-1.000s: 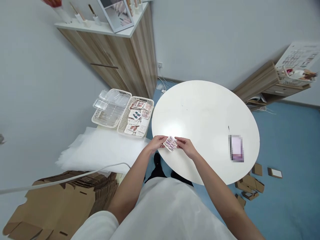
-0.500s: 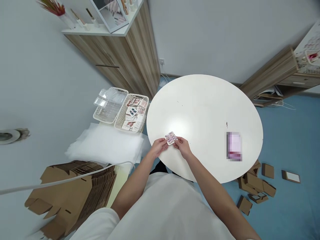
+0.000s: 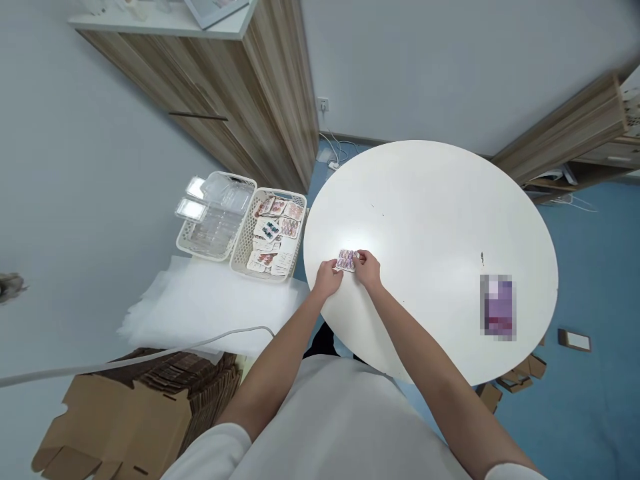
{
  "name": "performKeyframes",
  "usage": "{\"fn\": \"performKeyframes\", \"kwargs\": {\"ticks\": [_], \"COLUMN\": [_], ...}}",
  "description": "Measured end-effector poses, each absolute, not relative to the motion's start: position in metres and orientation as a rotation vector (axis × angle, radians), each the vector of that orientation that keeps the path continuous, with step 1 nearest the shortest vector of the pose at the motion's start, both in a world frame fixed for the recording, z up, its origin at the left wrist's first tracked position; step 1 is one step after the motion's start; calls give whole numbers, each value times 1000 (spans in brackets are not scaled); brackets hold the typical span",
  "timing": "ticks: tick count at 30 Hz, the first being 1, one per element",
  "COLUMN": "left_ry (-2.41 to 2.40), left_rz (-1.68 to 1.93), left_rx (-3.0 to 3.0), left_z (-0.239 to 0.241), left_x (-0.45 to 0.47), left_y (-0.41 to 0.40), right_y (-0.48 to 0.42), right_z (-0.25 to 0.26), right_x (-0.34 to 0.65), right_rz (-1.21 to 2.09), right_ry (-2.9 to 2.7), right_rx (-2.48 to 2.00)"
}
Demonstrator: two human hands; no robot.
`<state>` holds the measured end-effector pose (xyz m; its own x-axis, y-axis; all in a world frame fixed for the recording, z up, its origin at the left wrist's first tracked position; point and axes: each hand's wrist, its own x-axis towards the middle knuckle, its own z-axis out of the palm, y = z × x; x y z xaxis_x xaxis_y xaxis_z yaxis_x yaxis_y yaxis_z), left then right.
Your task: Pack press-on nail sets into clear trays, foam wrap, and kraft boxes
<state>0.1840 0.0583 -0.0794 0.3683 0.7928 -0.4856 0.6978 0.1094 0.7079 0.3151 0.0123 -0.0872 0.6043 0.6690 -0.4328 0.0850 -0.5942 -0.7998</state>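
Both hands meet over the near left part of a round white table [image 3: 430,200]. My left hand [image 3: 328,278] and my right hand [image 3: 369,268] pinch a small card of pink and purple press-on nails [image 3: 347,259] between their fingertips, the left at its near left edge, the right at its right edge. The card lies low over the tabletop; I cannot tell whether it touches it.
Left of the table stand a basket of similar nail cards [image 3: 273,233] and a basket of clear plastic cases [image 3: 215,215], with white foam sheets [image 3: 210,303] in front. Flat cardboard boxes [image 3: 140,413] lie at lower left. A blurred purple object [image 3: 498,307] rests on the table's right side.
The view has shifted, and both hands have carried the nail card a little farther out over the table, keeping their hold on it.
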Motion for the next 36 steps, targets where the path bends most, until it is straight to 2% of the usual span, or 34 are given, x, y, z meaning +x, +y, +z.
{"fn": "performKeyframes", "kwargs": {"ticks": [7,13,19,26,36], "left_ry": [1243,1182,1183,946,1016], "left_rz": [65,-29,82,116,103], "left_rx": [1832,2024,1938,1946,2003], "left_z": [-79,-77,-82,-81,-74], "left_x": [178,174,174,181,172], "left_y": [53,53,68,97,95], "right_y": [15,1,-19,-14,9], "right_z": [-82,-78,-70,-64,-55], "right_x": [301,290,284,279,298], "right_rz": [876,910,1069,1229,1109], "right_ry": [-826,-871,-518,-157,-256], "right_rx": [-2218,-2114,-2023,-1804,-1803]}}
